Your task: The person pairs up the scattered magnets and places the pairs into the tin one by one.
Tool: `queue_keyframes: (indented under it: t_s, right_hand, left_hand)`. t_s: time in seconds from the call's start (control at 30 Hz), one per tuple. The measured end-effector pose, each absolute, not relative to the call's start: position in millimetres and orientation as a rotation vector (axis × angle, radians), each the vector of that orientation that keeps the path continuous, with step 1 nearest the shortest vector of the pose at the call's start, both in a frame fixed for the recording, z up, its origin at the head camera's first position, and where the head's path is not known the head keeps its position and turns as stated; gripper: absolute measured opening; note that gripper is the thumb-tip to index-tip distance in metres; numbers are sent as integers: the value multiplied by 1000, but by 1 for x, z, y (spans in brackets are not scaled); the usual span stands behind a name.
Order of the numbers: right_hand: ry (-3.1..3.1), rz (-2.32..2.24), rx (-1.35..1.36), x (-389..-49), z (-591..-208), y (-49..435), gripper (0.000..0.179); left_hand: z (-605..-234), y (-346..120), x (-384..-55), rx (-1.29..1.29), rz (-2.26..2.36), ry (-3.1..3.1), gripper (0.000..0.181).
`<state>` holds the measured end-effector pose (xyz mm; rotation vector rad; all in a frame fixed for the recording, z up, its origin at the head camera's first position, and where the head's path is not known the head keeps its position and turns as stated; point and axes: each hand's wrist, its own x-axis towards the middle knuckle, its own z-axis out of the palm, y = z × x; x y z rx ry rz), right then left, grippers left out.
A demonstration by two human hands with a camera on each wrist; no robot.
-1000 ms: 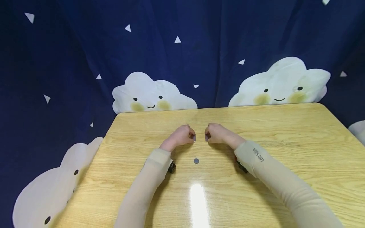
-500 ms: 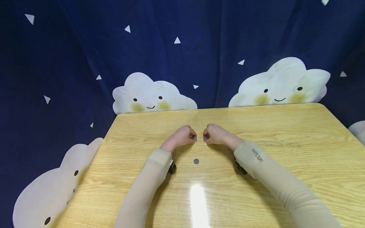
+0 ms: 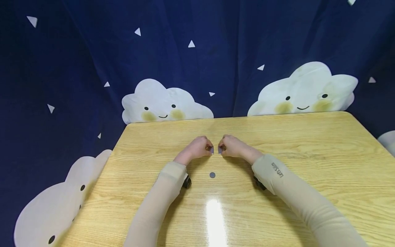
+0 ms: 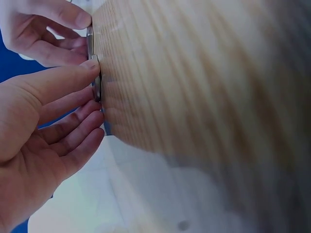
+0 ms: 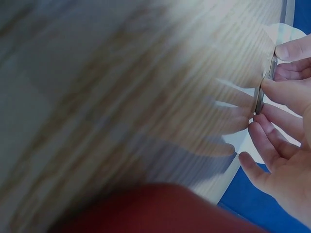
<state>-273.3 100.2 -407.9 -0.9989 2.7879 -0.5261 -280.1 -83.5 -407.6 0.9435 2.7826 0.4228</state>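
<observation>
Near the middle of the wooden table, my left hand [image 3: 197,147] pinches a thin, flat grey piece [image 3: 212,150] between thumb and fingers. Facing it, my right hand [image 3: 235,146] pinches a similar flat grey piece [image 3: 220,150]. In the head view a narrow gap separates the two pieces, each standing on edge close to the tabletop. The left wrist view shows the left hand's piece [image 4: 98,80] edge-on under the thumb. Seen from the right wrist, the right hand's piece [image 5: 259,99] is partly covered by the fingers. A small grey disc [image 3: 212,175] lies flat, nearer the body.
The light wooden table [image 3: 308,154] runs back to a dark blue curtain [image 3: 216,51] printed with clouds and triangles. A bright light reflection [image 3: 215,219] falls on the front of the tabletop. Dark wrist cameras [image 3: 186,181] sit under both sleeves.
My hands have drawn closer together, narrowing the gap between the two grey pieces. The right hand has moved left more than the left hand has moved right. The disc stays put.
</observation>
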Motion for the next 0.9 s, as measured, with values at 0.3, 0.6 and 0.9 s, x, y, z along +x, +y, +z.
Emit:
queue_keyframes:
  t_s: [0.3,0.6,0.9]
  right_hand:
    - [2784,-559,-975,-274,-410,99,15]
    - [2842,-516,-1038,-274,-408,93,14]
    - [2808,-609,-955,-271,-413,93,22]
  left_hand:
    - [-408,-83,-280,940,461,2781,10]
    - [-402,-74,-277,1020,389,2824,10]
    - [-408,-77,-276,943,445,2794,13]
